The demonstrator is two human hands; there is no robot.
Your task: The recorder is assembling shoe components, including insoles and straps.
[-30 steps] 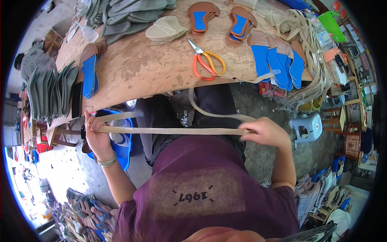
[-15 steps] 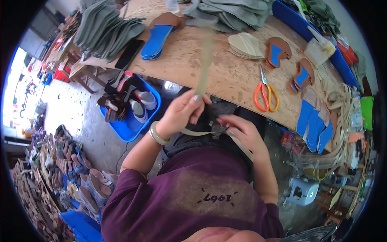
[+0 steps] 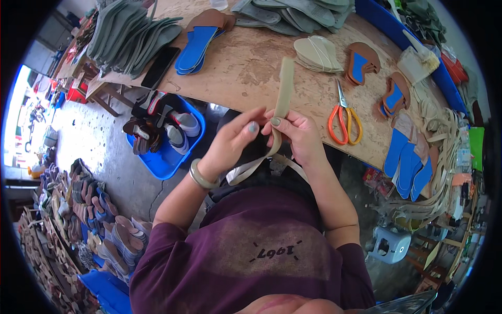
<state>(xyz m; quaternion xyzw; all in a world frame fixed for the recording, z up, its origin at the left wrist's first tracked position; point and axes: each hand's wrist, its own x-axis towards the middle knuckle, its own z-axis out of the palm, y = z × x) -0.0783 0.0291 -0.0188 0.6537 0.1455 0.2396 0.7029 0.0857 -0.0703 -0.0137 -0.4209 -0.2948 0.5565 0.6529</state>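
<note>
Clock positions taken from the hands, 12 being the far side of the bench (image 3: 238, 73). At 8 o'clock, heap of soles (image 3: 123, 240) on the floor, mixed colours. At 10, grey insoles (image 3: 128, 39) stand packed in a leaning row on the bench; just beside them, a black flat slab (image 3: 160, 68). At 9, below bench level, blue tub (image 3: 162, 170) holding several shoes (image 3: 178, 138). Between 10 and 11, blue insoles (image 3: 194, 51) with brown ends, overlapping. Left hand (image 3: 232, 141): fingers loosely bent, thumb apart from the forefinger, nothing pinched; tips lie close by the strip, contact cannot be told. Bracelet (image 3: 195, 174) at that wrist. Beige strip (image 3: 285, 89): between the two hands, free end upright toward 12; one run drops toward 7 over the dark lap, another pale run shows at 5, their join hidden. Right hand (image 3: 300, 138): thumb and forefinger pinch the strip, remaining fingers curled behind it. At 1, pale stack (image 3: 316, 52) of thin pieces, tied round. At 3, scissors (image 3: 342, 110), orange and yellow handles, blades toward 12, slightly parted handles. At 2, small brown-and-blue stack (image 3: 361, 65), a similar one nearer 3. Between 3 and 4, bundle of strips (image 3: 444, 146) at the bench edge. Between 4 and 5, grey-blue stool (image 3: 392, 246) on the floor.
</note>
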